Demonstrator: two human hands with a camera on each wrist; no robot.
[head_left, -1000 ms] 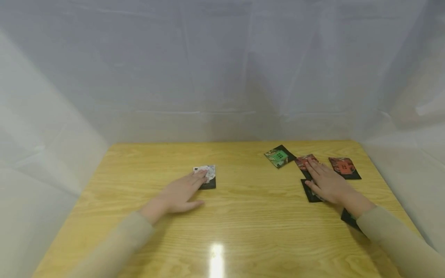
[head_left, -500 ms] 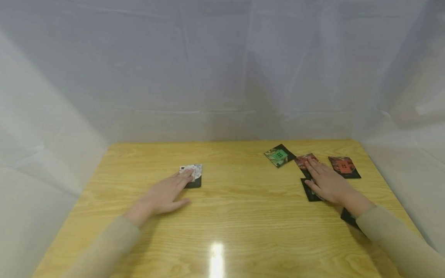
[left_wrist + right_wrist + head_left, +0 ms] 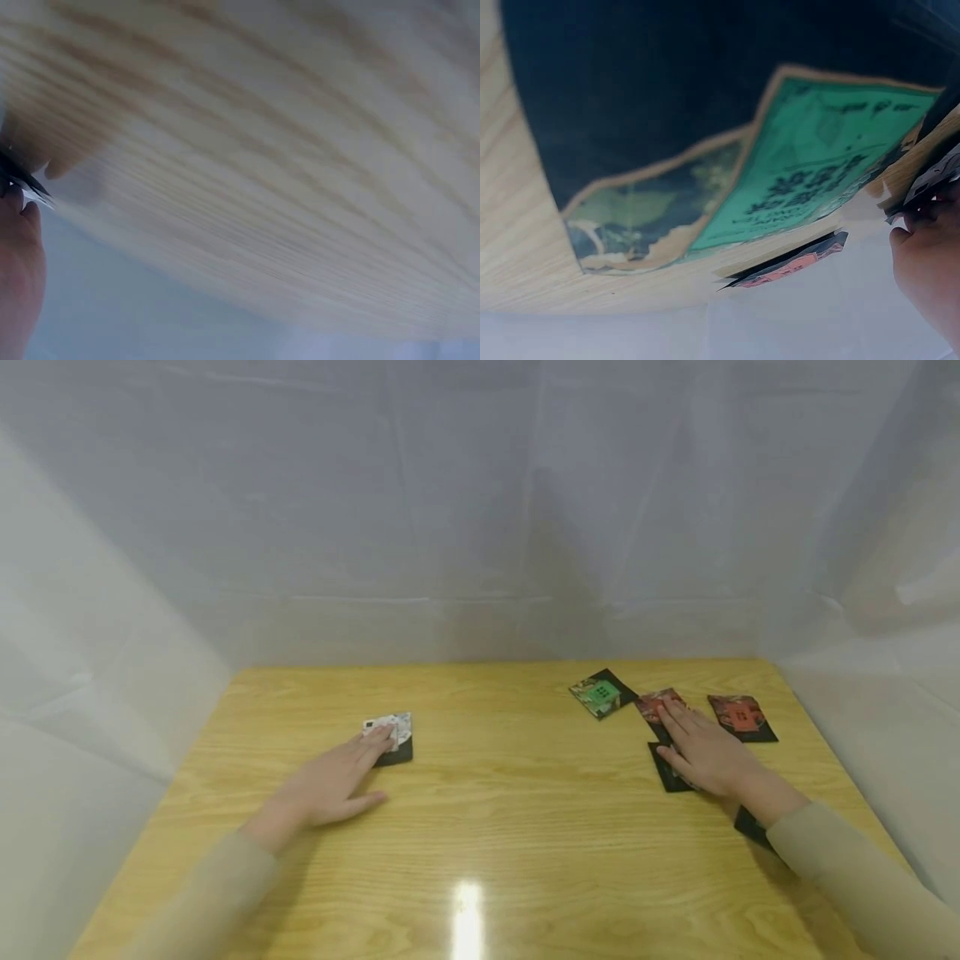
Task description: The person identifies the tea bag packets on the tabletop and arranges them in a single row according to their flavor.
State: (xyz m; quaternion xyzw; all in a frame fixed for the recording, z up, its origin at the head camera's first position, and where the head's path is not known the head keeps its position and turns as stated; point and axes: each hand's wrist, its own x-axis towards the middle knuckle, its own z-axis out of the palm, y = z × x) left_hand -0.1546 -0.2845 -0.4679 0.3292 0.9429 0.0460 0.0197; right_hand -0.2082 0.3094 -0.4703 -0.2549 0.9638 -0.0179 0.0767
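Note:
In the head view my left hand (image 3: 330,785) lies with straight fingers on a small flat square packet, white and black (image 3: 402,727), left of the table's middle. Its thumb is spread away from the packet. My right hand (image 3: 708,754) rests, fingers extended, with its fingertips on a red-and-black packet (image 3: 656,704). The palm and thumb partly cover another black packet (image 3: 666,774). In the right wrist view a green-and-black packet (image 3: 802,165) fills much of the picture. The left wrist view catches only a part of the left hand (image 3: 19,277) beside a dark packet edge (image 3: 26,180).
A green-labelled packet (image 3: 602,693) lies behind the right hand, and a red-labelled one (image 3: 742,718) to its right. Under the right wrist a black packet (image 3: 752,828) shows partly. The wooden table (image 3: 487,810) ends at a pale sheet (image 3: 480,527) hanging behind.
My left hand has slid left across the table, and the white-and-black packet has moved along under its fingers. The right hand has stayed in place.

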